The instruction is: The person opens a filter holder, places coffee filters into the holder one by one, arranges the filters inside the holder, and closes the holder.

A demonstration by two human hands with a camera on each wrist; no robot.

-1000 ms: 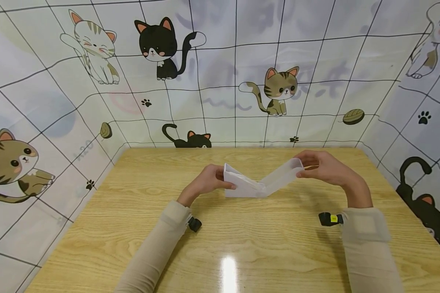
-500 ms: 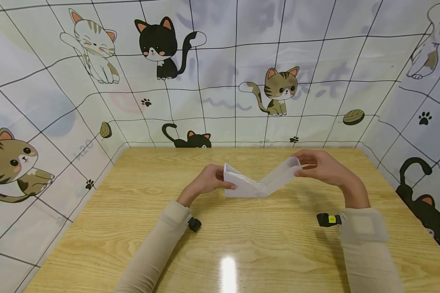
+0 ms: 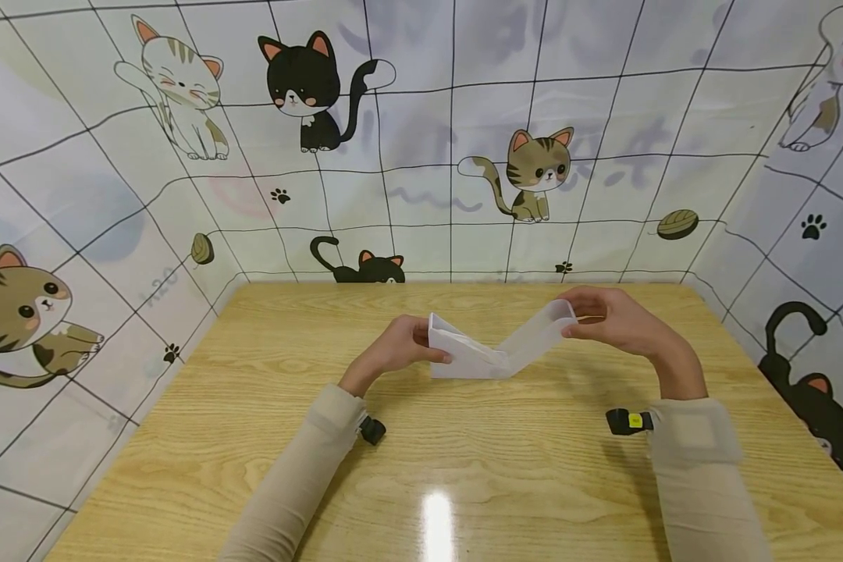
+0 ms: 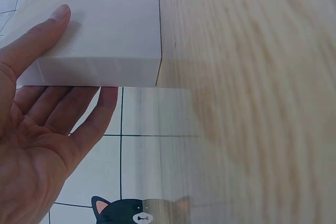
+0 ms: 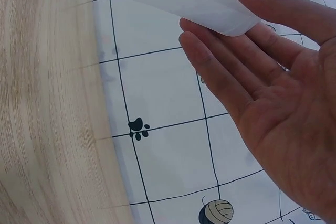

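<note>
A white slant-edged plastic box [image 3: 460, 361] stands on the table, taller at its left end. Joined to its low right end, a translucent sleeve-like cover [image 3: 534, 338] slopes up to the right, with a rounded open end. My left hand [image 3: 396, 343] grips the box's left end; in the left wrist view the thumb lies on one broad face of the box [image 4: 110, 19] and the fingers are behind the other. My right hand [image 3: 618, 321] pinches the raised end of the cover between thumb and fingers. What is inside the box is too small to tell.
The wooden table [image 3: 457, 453] carries a bright glare spot near its front. Cloth walls printed with cats [image 3: 534, 176] enclose it at the back and sides. Each wrist wears a small black camera strap [image 3: 372, 430].
My right hand has shifted slightly left, with the raised end of the translucent cover moving along and tilting up a little. The left hand and the box have stayed put.
</note>
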